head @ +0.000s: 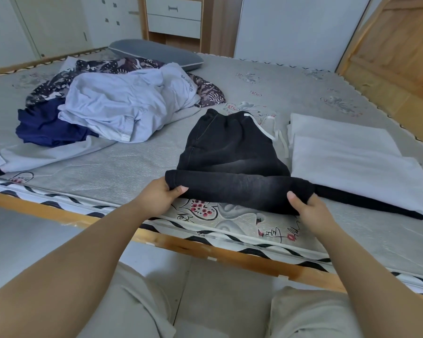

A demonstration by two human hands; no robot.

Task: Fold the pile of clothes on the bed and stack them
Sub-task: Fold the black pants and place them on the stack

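Black jeans (pixel 232 164) lie half-folded near the bed (pixel 303 93) edge; folded white cloth (pixel 347 157) touches their right; unfolded pile (pixel 112 103) lies far left.

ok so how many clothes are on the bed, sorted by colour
black: 1, the jeans both hands hold
white: 1 folded piece, maybe more stacked
pale lilac: 1 shirt
navy: 1 garment
dark patterned: 1 garment
total: 5 that can be told apart
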